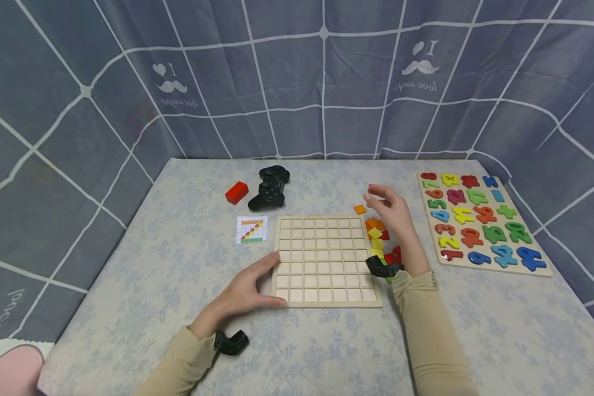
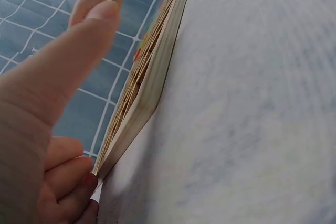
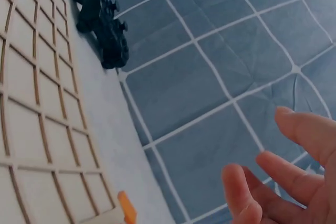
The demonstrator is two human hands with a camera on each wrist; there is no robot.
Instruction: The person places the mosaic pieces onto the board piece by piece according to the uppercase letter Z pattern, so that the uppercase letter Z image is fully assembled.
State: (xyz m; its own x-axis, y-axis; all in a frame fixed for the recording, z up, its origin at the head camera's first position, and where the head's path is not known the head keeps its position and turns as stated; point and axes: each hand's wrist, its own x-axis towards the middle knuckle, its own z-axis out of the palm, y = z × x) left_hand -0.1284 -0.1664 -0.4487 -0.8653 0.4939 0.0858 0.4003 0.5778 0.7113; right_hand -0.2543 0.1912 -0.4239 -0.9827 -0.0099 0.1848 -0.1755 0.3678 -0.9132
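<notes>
A wooden grid board (image 1: 325, 263) with bare square cells lies flat in front of me. My left hand (image 1: 242, 289) rests against its left side, thumb and forefinger spread apart along the edge. In the left wrist view the curled lower fingers (image 2: 73, 187) appear at the board's corner. My right hand (image 1: 393, 212) is above the table beyond the board's right side, fingers loosely bent with nothing between them. Close to its fingertips lies an orange square tile (image 1: 359, 209). Yellow tiles (image 1: 377, 245), red tiles (image 1: 396, 254) and other coloured tiles are heaped along the board's right edge, partly hidden by my right wrist.
A pattern card (image 1: 252, 229) with a coloured grid lies left of the board. Behind it are a red block (image 1: 236, 192) and a black game controller (image 1: 270, 188). A number puzzle board (image 1: 485, 225) lies at the right. A blue checked curtain (image 1: 297, 77) surrounds the table.
</notes>
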